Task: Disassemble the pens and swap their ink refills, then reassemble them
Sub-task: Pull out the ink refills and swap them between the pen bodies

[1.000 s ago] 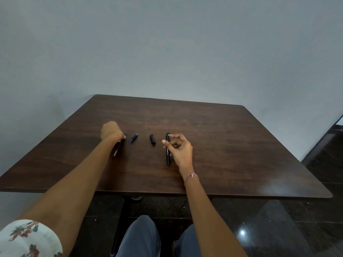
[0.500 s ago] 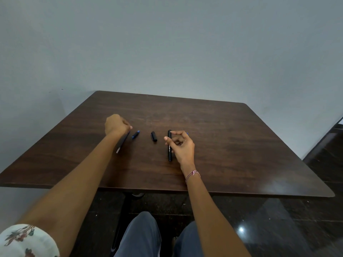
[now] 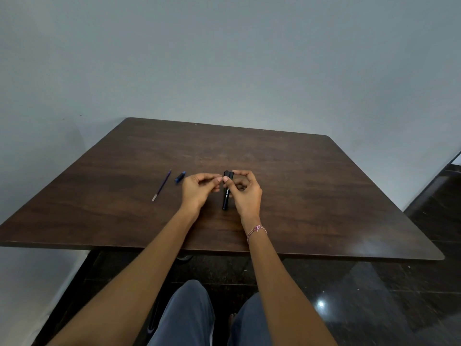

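A black pen barrel [image 3: 226, 193] is held at the middle of the dark wooden table [image 3: 324, 191], pinched near its far end between the thumb and forefinger of the right hand [image 3: 245, 193]. The left hand [image 3: 199, 189] is set just at its 9 o'clock, fingertips drawn together; whether anything is gripped cannot be told. Farther toward 9 o'clock, a blue cap [image 3: 180, 176] and a thin ink refill [image 3: 161, 185] are laid apart on the wood.

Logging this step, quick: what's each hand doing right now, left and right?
Left hand: fingers pinched together by the black pen's top; whether it holds anything cannot be told.
Right hand: closed on the black pen.
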